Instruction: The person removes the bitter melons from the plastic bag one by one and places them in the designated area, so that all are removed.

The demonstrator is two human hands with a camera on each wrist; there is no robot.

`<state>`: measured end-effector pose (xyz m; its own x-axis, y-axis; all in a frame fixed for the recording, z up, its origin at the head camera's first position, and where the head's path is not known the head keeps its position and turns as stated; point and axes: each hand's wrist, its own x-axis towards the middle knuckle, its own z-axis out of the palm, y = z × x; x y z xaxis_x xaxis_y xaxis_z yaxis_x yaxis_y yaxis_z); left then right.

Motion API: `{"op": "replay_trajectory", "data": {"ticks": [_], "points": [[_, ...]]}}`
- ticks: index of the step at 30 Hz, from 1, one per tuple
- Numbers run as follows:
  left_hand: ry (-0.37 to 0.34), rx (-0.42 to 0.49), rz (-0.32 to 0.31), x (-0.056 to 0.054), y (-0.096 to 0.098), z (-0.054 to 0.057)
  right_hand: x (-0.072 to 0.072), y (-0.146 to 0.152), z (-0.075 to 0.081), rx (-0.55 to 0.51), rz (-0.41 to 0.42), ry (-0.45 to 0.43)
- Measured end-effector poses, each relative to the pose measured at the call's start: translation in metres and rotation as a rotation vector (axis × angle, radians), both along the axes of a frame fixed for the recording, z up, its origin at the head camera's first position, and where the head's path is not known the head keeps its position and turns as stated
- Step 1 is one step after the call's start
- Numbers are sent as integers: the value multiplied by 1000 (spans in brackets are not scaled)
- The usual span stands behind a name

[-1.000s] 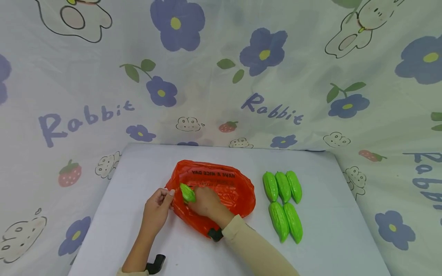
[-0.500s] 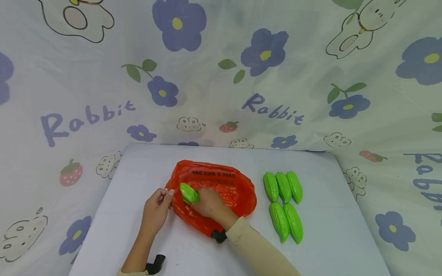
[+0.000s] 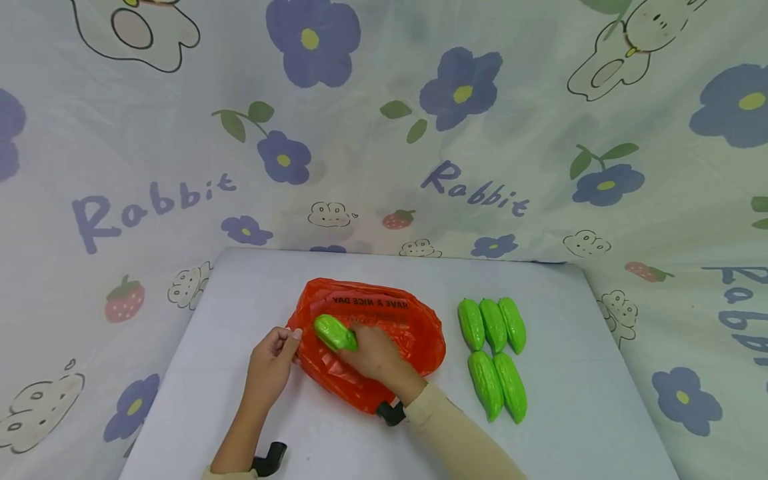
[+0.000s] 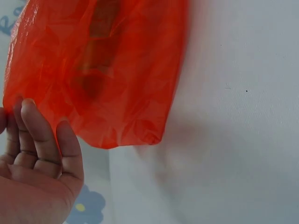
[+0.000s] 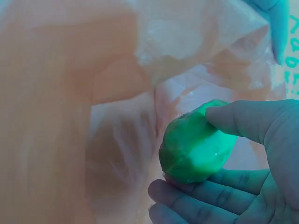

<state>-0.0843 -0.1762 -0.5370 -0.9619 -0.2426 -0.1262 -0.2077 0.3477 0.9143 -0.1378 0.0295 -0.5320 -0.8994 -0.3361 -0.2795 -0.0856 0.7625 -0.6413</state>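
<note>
A red plastic bag (image 3: 414,337) with a wide mouth lies on the white table in the head view. At its left rim my left hand (image 3: 273,363) pinches the plastic between thumb and forefinger. My right hand (image 3: 375,357) is over the bag's mouth and grips a shiny green bitter melon (image 3: 335,332), whose blunt end sticks out to the left. In the right wrist view, the thumb lies on top of the bitter melon (image 5: 198,144) and the fingers pass beneath it. The left wrist view has the bag (image 4: 131,93) beside the left fingers, with a dark shape showing through.
Several more green bitter melons (image 3: 493,325) lie in two rows on the white table (image 3: 576,347), right of the bag. Black wrist mounts (image 3: 391,413) sit at both wrists. A flower-and-rabbit patterned cloth (image 3: 360,167) rises behind the table and at its sides.
My right hand has shifted rightward and slightly up with the bitter melon, and more of the melon shows. The left hand stays at the bag's rim.
</note>
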Motion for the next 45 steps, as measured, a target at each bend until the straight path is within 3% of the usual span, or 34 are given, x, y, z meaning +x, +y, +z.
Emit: {"op": "replay_trajectory", "data": {"ticks": [20, 34, 45], "points": [[9, 4, -3, 0, -1, -2, 16, 27, 18, -10, 27, 121], [-3, 22, 8, -1, 1, -2, 32, 58, 34, -59, -13, 168], [-9, 27, 15, -2, 1, -2, 45, 89, 32, -94, -55, 237]]}}
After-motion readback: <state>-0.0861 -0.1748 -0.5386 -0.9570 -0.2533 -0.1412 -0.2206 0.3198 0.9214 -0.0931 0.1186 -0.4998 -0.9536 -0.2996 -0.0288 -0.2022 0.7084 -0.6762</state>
